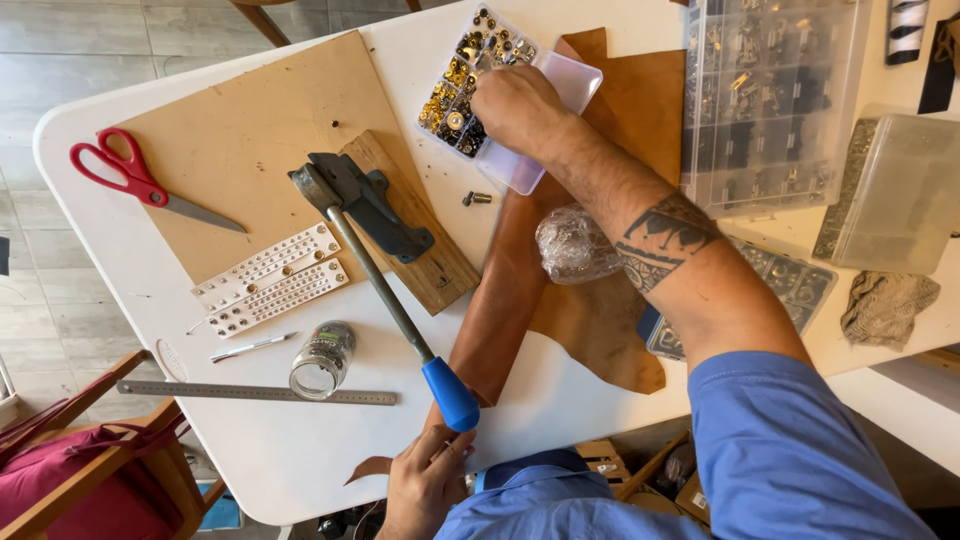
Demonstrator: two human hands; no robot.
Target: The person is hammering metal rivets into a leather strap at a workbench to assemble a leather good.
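My right hand (515,105) reaches across the table into a small clear compartment box (460,80) of brass and dark metal fasteners. Its fingertips are down among the compartments and hidden, and the box's lid (560,90) lies open beside it. My left hand (425,480) rests at the near table edge, fingers loosely bent, just below the blue grip (450,395) of a hand press lever. The press (365,200) is bolted to a wooden block (440,270). Brown leather (600,320) lies under my right forearm.
On the fibreboard (230,140) lie red scissors (125,175) and two white studded strips (270,280). Nearby are a small jar (322,360), a steel ruler (260,393), a plastic-wrapped bundle (570,245) and a loose fastener (478,198). Large clear organiser boxes (765,100) stand at the right.
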